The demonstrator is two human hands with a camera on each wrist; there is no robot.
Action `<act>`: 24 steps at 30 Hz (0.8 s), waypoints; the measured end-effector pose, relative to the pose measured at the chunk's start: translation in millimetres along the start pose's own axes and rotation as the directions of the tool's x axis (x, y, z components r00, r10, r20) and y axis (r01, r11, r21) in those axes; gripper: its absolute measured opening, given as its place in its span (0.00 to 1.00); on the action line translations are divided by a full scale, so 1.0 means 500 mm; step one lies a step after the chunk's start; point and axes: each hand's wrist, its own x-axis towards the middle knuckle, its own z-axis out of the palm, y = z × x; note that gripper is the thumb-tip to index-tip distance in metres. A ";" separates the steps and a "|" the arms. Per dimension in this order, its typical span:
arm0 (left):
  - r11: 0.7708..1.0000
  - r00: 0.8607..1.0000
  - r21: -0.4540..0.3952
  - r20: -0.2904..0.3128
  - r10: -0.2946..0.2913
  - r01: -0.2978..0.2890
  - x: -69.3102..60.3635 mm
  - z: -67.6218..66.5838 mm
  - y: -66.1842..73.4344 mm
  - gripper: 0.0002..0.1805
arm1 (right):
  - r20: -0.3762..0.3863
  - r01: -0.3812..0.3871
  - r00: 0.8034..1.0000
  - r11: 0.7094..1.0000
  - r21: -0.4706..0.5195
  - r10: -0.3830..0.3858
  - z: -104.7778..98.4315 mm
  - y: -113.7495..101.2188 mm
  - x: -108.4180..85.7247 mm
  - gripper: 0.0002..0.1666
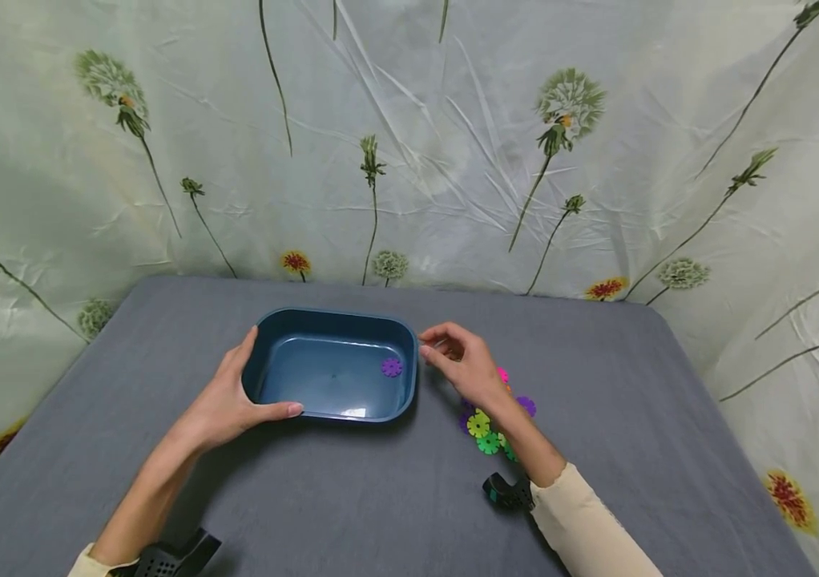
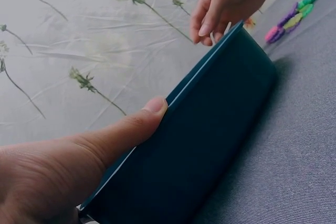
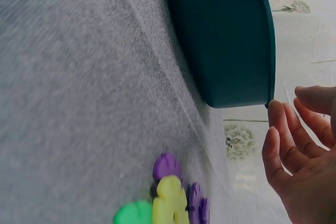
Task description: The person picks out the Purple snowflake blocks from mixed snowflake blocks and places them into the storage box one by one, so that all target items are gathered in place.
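Observation:
A blue rectangular plastic tub (image 1: 337, 407) with rounded corners stands on the grey cloth. One purple notched flower-shaped disc (image 1: 391, 367) lies inside it, toward the right end. My left hand (image 1: 236, 397) grips the tub's left end, the thumb (image 2: 142, 124) over the near rim. At the opposite end, my right hand (image 1: 463, 361) is by the rim with its fingers loosely bent; in the right wrist view the fingertips (image 3: 275, 111) meet or nearly meet the tub's corner. Nothing shows held in that hand. Pale slivers beside its fingers in the left wrist view are unclear.
Several flower-shaped discs in green, yellow, purple and pink (image 1: 479, 424) lie in a loose pile right of the tub, partly under my right forearm. Grey cloth (image 1: 352, 497) covers the table. Behind it hangs a dandelion-print curtain (image 1: 438, 160). Each wrist wears a black camera mount (image 1: 506, 490).

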 end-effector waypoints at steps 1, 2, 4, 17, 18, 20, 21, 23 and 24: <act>1.000 1.000 0.000 0.001 -0.003 0.003 0.000 0.001 0.000 0.80 | -0.003 0.000 1.000 1.000 -0.007 0.000 -0.002 0.001 -0.003 0.11; 1.000 1.000 0.000 0.003 -0.008 0.008 0.000 0.002 0.000 0.80 | -0.005 0.001 1.000 1.000 -0.013 -0.001 -0.005 0.002 -0.005 0.11; 1.000 1.000 -0.005 0.004 -0.014 0.014 0.000 0.003 0.000 0.80 | -0.007 -0.004 1.000 1.000 -0.029 0.004 -0.009 0.003 -0.011 0.12; 1.000 1.000 -0.004 0.019 0.001 0.000 -0.001 0.001 -0.007 0.79 | -0.013 0.002 1.000 0.996 -0.086 -0.003 -0.033 0.020 -0.040 0.13; 1.000 1.000 -0.004 0.021 0.003 -0.002 0.000 0.000 -0.007 0.79 | -0.014 0.002 1.000 0.996 -0.086 -0.004 -0.034 0.021 -0.041 0.13; 1.000 1.000 -0.007 0.024 0.009 -0.009 0.001 -0.001 -0.008 0.79 | -0.012 0.001 1.000 0.996 -0.092 -0.002 -0.038 0.022 -0.046 0.13; 1.000 1.000 -0.010 0.026 0.010 -0.010 0.001 -0.001 -0.008 0.79 | -0.010 -0.002 1.000 0.995 -0.096 0.001 -0.040 0.023 -0.049 0.13; 1.000 1.000 -0.015 0.028 0.014 -0.013 0.001 -0.002 -0.008 0.79 | -0.004 -0.011 1.000 0.994 -0.109 0.010 -0.044 0.024 -0.055 0.13; 1.000 1.000 -0.016 0.027 0.015 -0.015 0.001 -0.002 -0.009 0.79 | 0.000 -0.015 1.000 0.993 -0.116 0.015 -0.046 0.025 -0.058 0.13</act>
